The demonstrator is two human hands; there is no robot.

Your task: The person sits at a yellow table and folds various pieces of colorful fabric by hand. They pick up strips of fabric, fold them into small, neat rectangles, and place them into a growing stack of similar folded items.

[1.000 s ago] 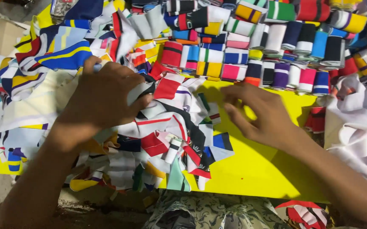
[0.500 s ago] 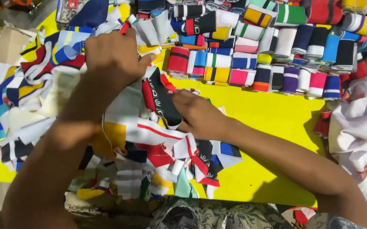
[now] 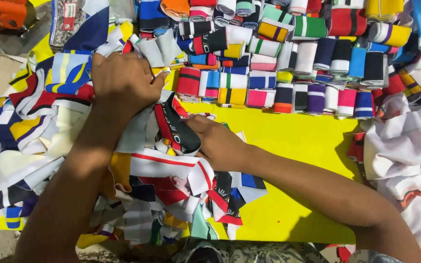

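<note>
Two hands had slid leftward into the loose heap of striped fabric strips on the yellow desk, left hand now clenched on strips up top, right hand pinching a black-and-red strip mid-heap.

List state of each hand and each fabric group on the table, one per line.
left hand: closed, pressing into the loose strip pile
right hand: fingers curled, gripping the black and red strip
black and red strip: bent, lifted off the pile
loose strip pile: tangled, unsorted
folded bands: folded, lined up in rows
white fabric heap: crumpled
yellow table: partly covered
</note>
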